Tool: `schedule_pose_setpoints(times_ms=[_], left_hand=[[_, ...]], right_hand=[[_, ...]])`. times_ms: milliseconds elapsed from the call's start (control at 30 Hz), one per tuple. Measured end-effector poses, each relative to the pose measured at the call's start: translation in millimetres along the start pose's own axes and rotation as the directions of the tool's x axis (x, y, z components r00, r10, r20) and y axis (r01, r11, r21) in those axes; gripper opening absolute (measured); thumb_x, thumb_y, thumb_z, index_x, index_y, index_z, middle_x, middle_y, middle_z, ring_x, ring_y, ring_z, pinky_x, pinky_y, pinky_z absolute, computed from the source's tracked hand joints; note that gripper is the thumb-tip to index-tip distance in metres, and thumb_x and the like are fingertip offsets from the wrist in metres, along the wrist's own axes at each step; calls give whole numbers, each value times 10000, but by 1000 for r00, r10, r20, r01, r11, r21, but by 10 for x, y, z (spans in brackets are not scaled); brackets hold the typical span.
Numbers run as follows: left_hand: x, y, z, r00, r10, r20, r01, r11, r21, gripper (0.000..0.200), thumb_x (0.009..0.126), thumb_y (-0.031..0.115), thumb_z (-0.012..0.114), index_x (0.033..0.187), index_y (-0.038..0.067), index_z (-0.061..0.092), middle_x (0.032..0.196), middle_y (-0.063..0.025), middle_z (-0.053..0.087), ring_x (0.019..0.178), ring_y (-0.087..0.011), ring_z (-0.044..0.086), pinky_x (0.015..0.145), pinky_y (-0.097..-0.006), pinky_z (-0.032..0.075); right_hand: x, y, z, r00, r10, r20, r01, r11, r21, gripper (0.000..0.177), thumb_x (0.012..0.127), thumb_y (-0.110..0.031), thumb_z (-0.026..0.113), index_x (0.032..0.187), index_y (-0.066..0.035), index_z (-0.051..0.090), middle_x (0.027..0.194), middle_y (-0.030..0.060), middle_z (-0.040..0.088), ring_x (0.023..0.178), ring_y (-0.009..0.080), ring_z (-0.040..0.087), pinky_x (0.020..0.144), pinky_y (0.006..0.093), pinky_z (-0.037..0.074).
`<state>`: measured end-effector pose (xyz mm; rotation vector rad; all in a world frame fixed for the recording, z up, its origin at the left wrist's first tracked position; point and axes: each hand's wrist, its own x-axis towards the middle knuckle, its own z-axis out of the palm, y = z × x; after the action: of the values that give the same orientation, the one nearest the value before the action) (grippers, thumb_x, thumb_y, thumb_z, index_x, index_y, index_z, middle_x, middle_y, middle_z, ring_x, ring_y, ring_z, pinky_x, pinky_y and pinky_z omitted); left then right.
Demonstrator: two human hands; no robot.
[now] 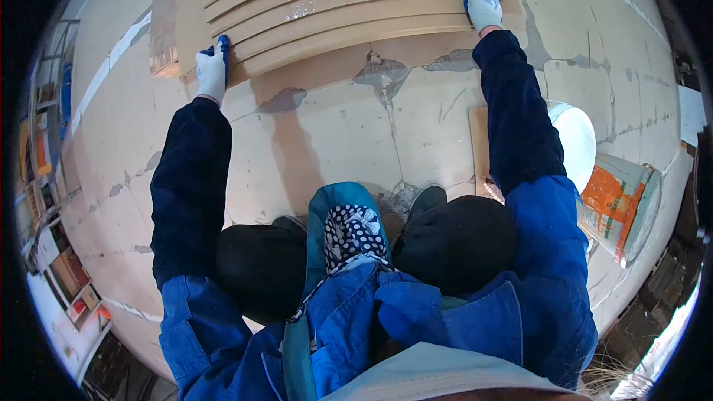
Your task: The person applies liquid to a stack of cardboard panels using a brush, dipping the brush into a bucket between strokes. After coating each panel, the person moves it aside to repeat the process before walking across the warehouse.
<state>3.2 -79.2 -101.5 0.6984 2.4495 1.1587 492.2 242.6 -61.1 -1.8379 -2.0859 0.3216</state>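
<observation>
Several long tan strips lie side by side at the top of the view, some with glossy wet-looking patches. They rest across light supports, with a wooden block end showing at the left. My left hand, in a white glove with blue fingertips, grips the left end of the nearest strip. My right hand, gloved the same way, holds the right end of the strips. Both hands have their fingers bent at the ends, and their undersides are hidden.
A white round container stands right of my right arm, beside a bucket with an orange label. A brown board lies partly under that arm. Shelving is at the far left. The floor is cracked and patched.
</observation>
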Motion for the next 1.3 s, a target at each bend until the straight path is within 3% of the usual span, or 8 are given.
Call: schedule_pose_setpoints(times_ms=[300,567,633,867,1033,1100,1167,1300], left_hand=[[-317,314,-41,991,128,-44,-101,915,389,660,884,544,543,1116,-71,482,932,-174,632,920,-309,604,841,-395,448],[-922,455,-352,888,-75,453,202,950,-239,784,879,292,645,1488,253,153,678,-51,539,417,-98,424,337,-248,323],[-894,456,-323,926,-116,359,141,989,-44,742,880,289,644,1471,263,196,606,-21,496,384,-96,400,313,-251,293],[-759,234,-563,766,-244,594,339,939,-52,399,812,430,700,1005,107,569,678,-34,547,493,-140,567,462,-307,498],[-759,116,-291,858,-23,513,427,588,-687,373,930,398,557,1202,143,531,1035,-47,629,823,-217,617,813,-419,516],[-165,-723,-186,750,284,597,-209,959,-194,399,911,424,583,1209,167,516,986,-37,631,737,-198,610,664,-328,535],[-33,-780,-164,802,-192,565,422,852,-310,394,885,451,613,1134,161,520,931,-41,627,635,-169,594,498,-239,486],[-377,-197,-313,807,-208,553,384,896,-223,399,870,508,606,993,143,502,829,-89,620,465,-123,495,375,-198,363]], right_hand=[[47,146,112,996,-68,-66,57,987,-148,548,933,-528,358,1143,-68,568,981,257,644,943,411,609,830,503,450],[-579,281,-142,946,191,261,-284,878,386,442,970,-434,361,994,-87,633,821,177,649,691,332,635,709,474,506],[-491,736,308,913,-371,-171,318,908,-273,385,975,-423,388,990,-138,647,881,181,665,859,286,648,709,483,504],[-1986,163,-624,961,250,118,-237,526,817,448,936,-453,512,891,-22,626,573,34,553,446,114,524,401,266,382],[-4118,905,-1016,988,-134,78,114,970,215,280,891,-350,600,986,-93,656,674,125,631,617,302,614,541,416,464],[-4547,1127,-1338,770,599,219,-638,732,241,287,859,-305,662,1025,-72,640,602,62,586,540,223,591,555,372,472],[-4723,1415,-1563,486,844,229,-837,374,398,353,829,-323,695,1037,-45,627,726,76,611,674,194,617,625,335,493],[-4504,1787,-1720,802,554,-223,-538,832,132,539,744,-339,767,1137,-26,571,1102,148,552,949,227,575,757,342,492]])
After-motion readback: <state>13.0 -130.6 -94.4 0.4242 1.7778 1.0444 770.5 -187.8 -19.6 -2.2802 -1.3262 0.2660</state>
